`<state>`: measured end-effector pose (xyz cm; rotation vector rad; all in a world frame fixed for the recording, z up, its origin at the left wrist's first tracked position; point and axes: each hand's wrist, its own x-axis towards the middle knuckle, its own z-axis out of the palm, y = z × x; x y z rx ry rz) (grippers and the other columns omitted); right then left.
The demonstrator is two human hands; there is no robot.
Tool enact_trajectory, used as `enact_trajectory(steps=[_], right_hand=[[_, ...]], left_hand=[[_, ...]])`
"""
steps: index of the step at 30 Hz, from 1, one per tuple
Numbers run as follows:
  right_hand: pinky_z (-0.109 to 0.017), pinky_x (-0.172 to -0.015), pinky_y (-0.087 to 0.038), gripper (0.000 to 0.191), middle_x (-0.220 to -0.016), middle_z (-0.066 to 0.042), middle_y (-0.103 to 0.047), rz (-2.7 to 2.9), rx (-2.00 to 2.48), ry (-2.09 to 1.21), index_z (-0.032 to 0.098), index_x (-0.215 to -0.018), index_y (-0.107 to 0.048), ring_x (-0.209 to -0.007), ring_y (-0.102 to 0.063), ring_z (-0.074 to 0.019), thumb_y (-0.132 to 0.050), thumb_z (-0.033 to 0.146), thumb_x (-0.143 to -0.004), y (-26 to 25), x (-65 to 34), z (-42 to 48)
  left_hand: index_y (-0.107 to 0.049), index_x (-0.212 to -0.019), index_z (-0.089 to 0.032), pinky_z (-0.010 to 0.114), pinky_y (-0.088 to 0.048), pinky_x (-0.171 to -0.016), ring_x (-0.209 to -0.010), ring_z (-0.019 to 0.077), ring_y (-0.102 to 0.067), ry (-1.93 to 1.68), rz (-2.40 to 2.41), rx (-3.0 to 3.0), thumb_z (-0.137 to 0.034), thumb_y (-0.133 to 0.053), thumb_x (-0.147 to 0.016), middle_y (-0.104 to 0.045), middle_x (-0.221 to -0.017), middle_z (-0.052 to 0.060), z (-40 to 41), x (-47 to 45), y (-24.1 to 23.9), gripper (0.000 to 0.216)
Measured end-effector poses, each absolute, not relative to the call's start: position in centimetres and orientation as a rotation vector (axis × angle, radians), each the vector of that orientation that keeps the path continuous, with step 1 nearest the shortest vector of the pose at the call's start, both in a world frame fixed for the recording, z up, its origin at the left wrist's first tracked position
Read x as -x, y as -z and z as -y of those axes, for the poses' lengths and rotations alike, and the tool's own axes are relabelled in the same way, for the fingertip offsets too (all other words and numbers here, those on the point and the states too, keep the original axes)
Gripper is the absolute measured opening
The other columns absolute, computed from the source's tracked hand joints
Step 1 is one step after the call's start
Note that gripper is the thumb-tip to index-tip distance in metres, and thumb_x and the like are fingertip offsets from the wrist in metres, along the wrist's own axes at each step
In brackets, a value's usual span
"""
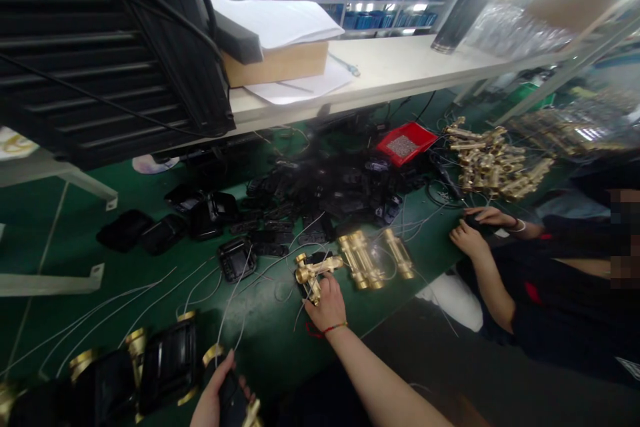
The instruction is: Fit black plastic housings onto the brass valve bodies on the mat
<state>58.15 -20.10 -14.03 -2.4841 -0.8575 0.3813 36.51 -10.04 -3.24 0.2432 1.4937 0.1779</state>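
Nearest, the left hand (216,392) is closed around a black housing with brass ends (235,400) at the bench's near edge. Farther out, the right hand (327,303) pinches a brass valve fitting (313,273) lying on the green mat (90,260). This looks like a pick-up step, which calls for a firm lift clear of the white wires (150,293) and the brass fittings (367,259) just beside.

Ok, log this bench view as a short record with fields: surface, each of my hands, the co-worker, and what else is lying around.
surface: green bench mat
left hand: gripping a black housing with brass ends, at the near edge
right hand: closed on a brass fitting lying on the mat
beside right hand: three loose brass fittings
co-worker: two hands on the mat at the right
middle: heap of black housings, thin white wires
far right: red tray, pile of brass fittings
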Motion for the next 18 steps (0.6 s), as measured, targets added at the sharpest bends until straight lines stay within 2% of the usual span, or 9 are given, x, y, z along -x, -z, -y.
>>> enact_trajectory(steps=[3,7,11,13,15,17,18], right_hand=[[-0.041,-0.111,-0.032,0.045,-0.141,-0.02,-0.033,0.966,2.345,-0.532,0.014,-0.096,-0.048,-0.133,-0.028,-0.0295,-0.074,0.029,-0.062,14.8,-59.5,20.4],[-0.046,-0.116,-0.022,0.048,-0.148,-0.02,-0.021,1.049,2.313,-0.514,0.012,-0.097,-0.049,-0.141,-0.001,-0.0302,-0.073,0.032,-0.06,15.3,-60.2,20.7],[-0.047,-0.116,-0.02,0.049,-0.151,-0.017,-0.015,1.025,2.33,-0.48,0.012,-0.1,-0.05,-0.141,0.007,-0.0296,-0.071,0.033,-0.062,15.0,-60.0,20.7],[-0.044,-0.116,-0.021,0.052,-0.151,-0.017,-0.015,1.024,2.337,-0.48,0.01,-0.107,-0.048,-0.141,-0.002,-0.0293,-0.068,0.029,-0.063,14.5,-59.7,20.6],[-0.039,-0.111,-0.029,0.049,-0.148,-0.018,-0.022,0.979,2.371,-0.488,0.012,-0.11,-0.046,-0.136,-0.023,-0.028,-0.063,0.023,-0.065,13.7,-59.4,20.3],[-0.036,-0.096,-0.042,0.035,-0.13,-0.017,-0.046,0.88,2.437,-0.546,0.016,-0.1,-0.047,-0.114,-0.048,-0.0256,-0.057,0.02,-0.067,12.9,-58.9,20.1],[-0.034,-0.084,-0.046,0.027,-0.112,-0.013,-0.057,0.826,2.467,-0.59,0.019,-0.093,-0.047,-0.099,-0.056,-0.0242,-0.056,0.021,-0.068,12.6,-58.7,20.0]], left_hand=[[-0.052,-0.078,-0.02,0.027,-0.048,-0.048,-0.045,0.0147,-0.055,-0.179,-1.496,-0.237,-0.038,-0.07,-0.069,-0.055,-0.051,-0.002,10.1,-36.3,3.4,0.028],[-0.051,-0.079,-0.021,0.028,-0.048,-0.049,-0.046,0.0142,-0.055,-0.192,-1.479,-0.226,-0.037,-0.071,-0.068,-0.056,-0.052,-0.002,10.1,-35.7,3.9,0.029],[-0.05,-0.077,-0.021,0.029,-0.049,-0.051,-0.046,0.014,-0.054,-0.177,-1.411,-0.187,-0.037,-0.072,-0.067,-0.055,-0.051,-0.003,10.0,-35.2,4.2,0.029],[-0.049,-0.076,-0.022,0.027,-0.048,-0.052,-0.046,0.0133,-0.053,-0.169,-1.394,-0.164,-0.036,-0.072,-0.068,-0.055,-0.05,-0.003,9.9,-35.0,4.4,0.029],[-0.049,-0.076,-0.022,0.025,-0.047,-0.051,-0.046,0.0125,-0.053,-0.17,-1.402,-0.164,-0.035,-0.072,-0.069,-0.055,-0.05,-0.003,9.9,-35.0,4.4,0.028],[-0.048,-0.075,-0.022,0.024,-0.046,-0.051,-0.046,0.0122,-0.053,-0.168,-1.41,-0.167,-0.035,-0.072,-0.069,-0.055,-0.05,-0.003,10.0,-35.1,4.4,0.028],[-0.048,-0.075,-0.022,0.025,-0.046,-0.051,-0.045,0.0122,-0.052,-0.167,-1.407,-0.169,-0.035,-0.072,-0.069,-0.055,-0.05,-0.003,10.0,-35.2,4.4,0.028]])
